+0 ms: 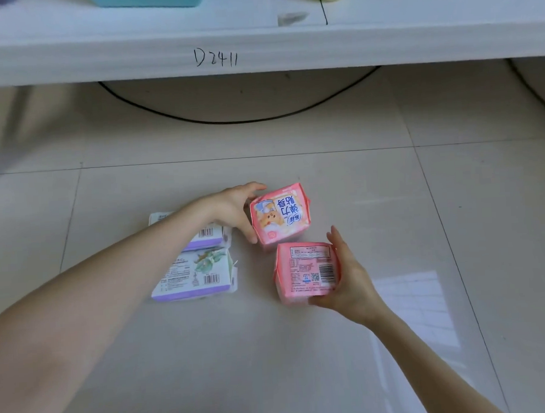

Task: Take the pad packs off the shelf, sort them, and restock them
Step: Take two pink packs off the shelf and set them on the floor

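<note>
From the head view, four pad packs are counted at the tiled floor (304,346), below the white shelf (256,36) marked "D2411". Two are pink and two are white with purple edges. The bear-printed pink pack (279,218), tilted, is gripped at its left side by the left hand (233,208), fingers and thumb curled round it. The barcode-side pink pack (304,271), just beside it, is clasped by the right hand (347,278). The far white-and-purple pack (208,236) and the near white-and-purple pack (196,278) are laid touching, barcodes up, partly hidden by the left forearm.
</note>
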